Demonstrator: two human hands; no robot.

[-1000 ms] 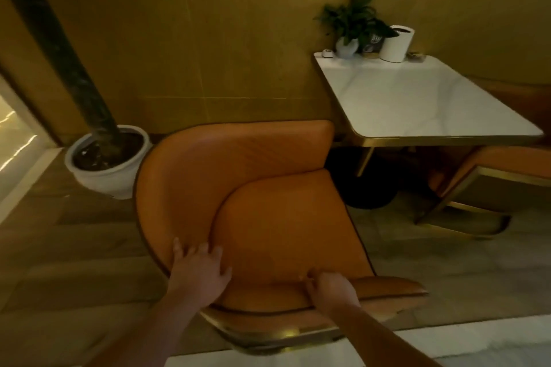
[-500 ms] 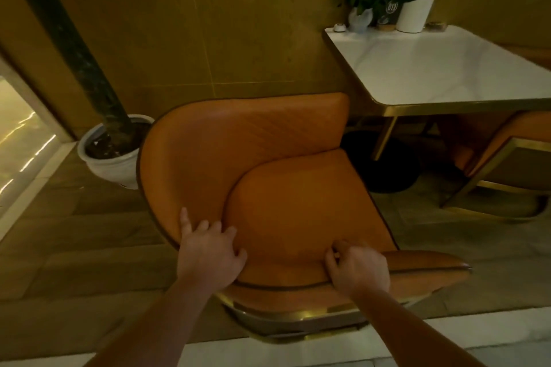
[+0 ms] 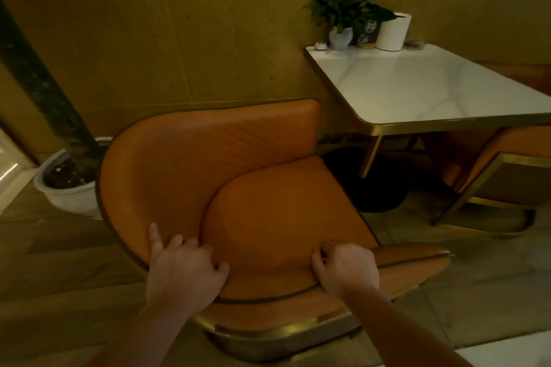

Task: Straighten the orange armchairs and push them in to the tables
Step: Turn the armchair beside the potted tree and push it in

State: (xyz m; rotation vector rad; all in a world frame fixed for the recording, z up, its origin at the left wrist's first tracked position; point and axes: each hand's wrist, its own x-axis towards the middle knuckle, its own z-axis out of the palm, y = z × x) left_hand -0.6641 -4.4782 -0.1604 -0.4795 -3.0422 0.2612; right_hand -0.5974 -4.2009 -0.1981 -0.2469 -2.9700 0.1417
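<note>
Both hands, left hand and right hand, clamp the orange armchair's near arm (seat opening facing right); the table lies ahead-right.

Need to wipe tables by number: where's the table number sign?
Head view, upper right: the number sign stands at the table's far edge, between the potted plant and the white cylinder.

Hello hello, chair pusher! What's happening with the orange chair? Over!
Left hand and right hand both gripping the orange armchair. Chair beside the table, not pushed in. Potted tree close behind.
</note>
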